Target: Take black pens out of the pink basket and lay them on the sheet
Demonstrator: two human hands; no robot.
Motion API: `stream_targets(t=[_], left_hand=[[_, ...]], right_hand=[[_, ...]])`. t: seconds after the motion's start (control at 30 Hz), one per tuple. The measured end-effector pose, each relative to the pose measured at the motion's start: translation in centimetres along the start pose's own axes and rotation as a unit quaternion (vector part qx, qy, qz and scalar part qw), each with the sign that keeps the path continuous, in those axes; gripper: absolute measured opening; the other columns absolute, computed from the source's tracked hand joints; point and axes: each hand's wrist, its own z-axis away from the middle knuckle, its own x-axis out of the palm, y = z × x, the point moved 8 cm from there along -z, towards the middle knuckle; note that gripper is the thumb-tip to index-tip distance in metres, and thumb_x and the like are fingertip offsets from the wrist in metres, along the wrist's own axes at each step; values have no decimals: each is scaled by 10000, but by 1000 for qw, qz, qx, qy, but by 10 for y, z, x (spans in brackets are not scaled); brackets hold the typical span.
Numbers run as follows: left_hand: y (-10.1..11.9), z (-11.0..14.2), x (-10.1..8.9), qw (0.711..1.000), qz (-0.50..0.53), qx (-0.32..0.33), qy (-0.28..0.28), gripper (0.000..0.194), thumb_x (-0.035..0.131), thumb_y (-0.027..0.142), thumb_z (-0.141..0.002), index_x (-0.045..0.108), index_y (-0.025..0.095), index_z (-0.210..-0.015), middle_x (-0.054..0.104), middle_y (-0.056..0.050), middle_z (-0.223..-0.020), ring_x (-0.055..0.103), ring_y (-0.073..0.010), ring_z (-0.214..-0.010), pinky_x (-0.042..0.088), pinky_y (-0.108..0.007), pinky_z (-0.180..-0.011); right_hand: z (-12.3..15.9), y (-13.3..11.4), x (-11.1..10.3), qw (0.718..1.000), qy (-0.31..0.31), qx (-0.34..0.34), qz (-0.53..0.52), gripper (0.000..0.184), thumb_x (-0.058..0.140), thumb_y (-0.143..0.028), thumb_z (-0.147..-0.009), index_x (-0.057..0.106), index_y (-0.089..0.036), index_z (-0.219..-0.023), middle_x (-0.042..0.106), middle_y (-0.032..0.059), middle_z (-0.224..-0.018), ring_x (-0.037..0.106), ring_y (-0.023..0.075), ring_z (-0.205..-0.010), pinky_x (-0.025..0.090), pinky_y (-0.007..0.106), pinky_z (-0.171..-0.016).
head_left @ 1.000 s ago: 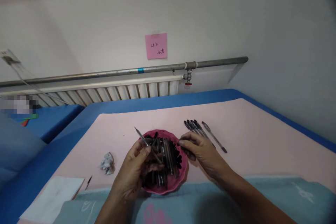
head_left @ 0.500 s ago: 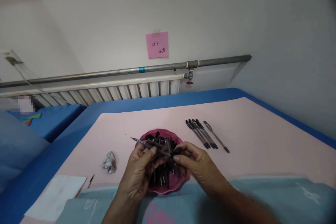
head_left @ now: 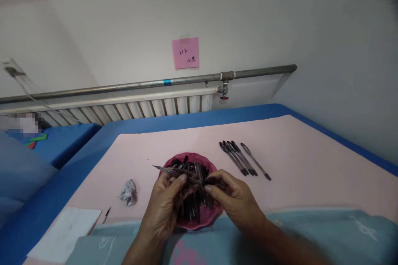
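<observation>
Over a pink basket (head_left: 214,211) full of black pen parts, my left hand (head_left: 163,198) is closed around a slim clear-barrelled pen (head_left: 163,169). Its thin tip points out to the left, past my fingers. My right hand (head_left: 238,194) is closed in a pinch at the pen's other end, near a small dark piece partly hidden by the fingertips. Dark ink smudges mark the fingers. Right of the basket lie several capped pens (head_left: 236,157) side by side, with a single capped pen (head_left: 255,161) slightly apart from them.
Left of the basket sits a crumpled, ink-stained tissue (head_left: 128,193). A white paper sheet (head_left: 62,232) and a small dark pen tip (head_left: 106,214) lie at the near left. Blue-green cloth (head_left: 311,232) covers the near edge. A radiator (head_left: 158,107) stands behind the table.
The pen's tip has shifted very slightly left. Both hands keep nearly the same position and hold.
</observation>
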Motion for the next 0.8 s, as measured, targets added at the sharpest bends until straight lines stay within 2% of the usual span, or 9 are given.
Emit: stream_targets(t=[0.1,0.2,0.47,0.6,0.67,0.8], left_hand=[[-3,0,0,1000,4,-7,1,198,671,180,-684,574,134,-851,658,-48,-835,627,-152,-770,531,-307,-706],[-4,0,-1,1000,9,-10,3,186,670,180,-686,576,137,-841,658,-39,-818,628,-147,-766,533,-305,-711],[-4,-1,0,1000,5,-18,-1,226,690,184,-661,578,135,-851,664,-51,-825,634,-154,-763,533,-293,-701],[-4,-1,0,1000,4,-25,17,258,711,192,-631,578,130,-843,662,-50,-795,635,-150,-733,533,-280,-684],[-4,-1,-1,999,1,-26,24,259,720,194,-618,574,129,-821,661,-49,-780,635,-149,-720,532,-276,-679],[-3,1,-1,999,-7,-23,29,264,727,202,-609,577,128,-813,659,-42,-760,630,-133,-691,531,-257,-664]], right_hand=[[3,-9,-1,994,4,-56,97,72,548,-231,-748,594,-201,-794,593,-20,-667,541,115,-616,431,222,-585],[5,-12,-1,986,3,-82,145,87,530,-245,-769,590,-203,-815,597,-19,-652,542,114,-590,421,216,-560],[4,-5,6,980,-53,-72,177,166,440,-304,-846,563,-193,-846,577,-10,-659,527,116,-593,407,224,-545],[5,-8,7,967,-48,-108,226,142,544,-223,-766,528,-199,-905,594,-1,-748,548,131,-649,407,232,-566],[6,-11,8,960,-51,-132,241,76,499,-205,-800,532,-197,-868,586,-1,-732,546,127,-647,404,234,-580],[8,-18,14,949,-89,-174,248,125,437,-240,-856,541,-191,-904,579,20,-771,544,138,-708,415,250,-634]])
